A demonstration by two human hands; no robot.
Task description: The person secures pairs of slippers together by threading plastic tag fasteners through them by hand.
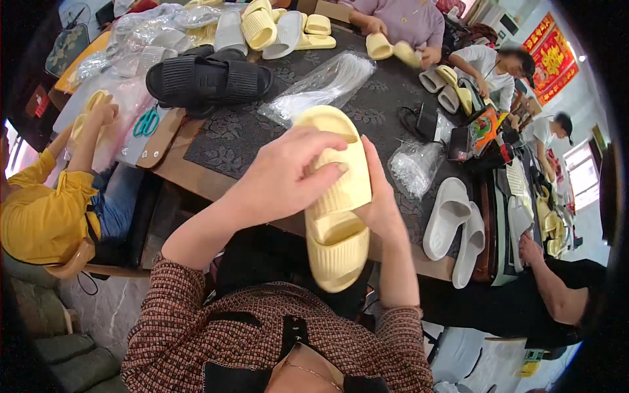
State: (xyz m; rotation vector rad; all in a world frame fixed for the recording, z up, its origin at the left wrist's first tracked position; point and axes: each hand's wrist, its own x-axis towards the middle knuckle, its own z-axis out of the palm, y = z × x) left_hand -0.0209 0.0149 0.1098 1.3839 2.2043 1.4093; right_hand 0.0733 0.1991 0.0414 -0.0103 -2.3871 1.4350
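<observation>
A pair of pale yellow slippers [336, 262] with ribbed straps is up in front of my chest, one above the other, soles partly overlapping. My right hand [382, 196] grips them along the right side, its fingers mostly hidden behind. Across the upper slipper's strap curls my left hand [288, 171], thumb and bent fingers against it; whether anything small is pinched there cannot be made out. Just beyond the slippers, a clear bag of thin white strips [321, 88] lies on the dark patterned table cover [226, 147].
Black slippers [208, 77] lie at the far left, before a heap of bagged and loose slippers. Grey slippers [448, 216] and a bag of small white pieces [416, 167] sit to the right. Teal scissors [146, 122] rest near a co-worker in yellow [49, 209]. Other people handle slippers around the table.
</observation>
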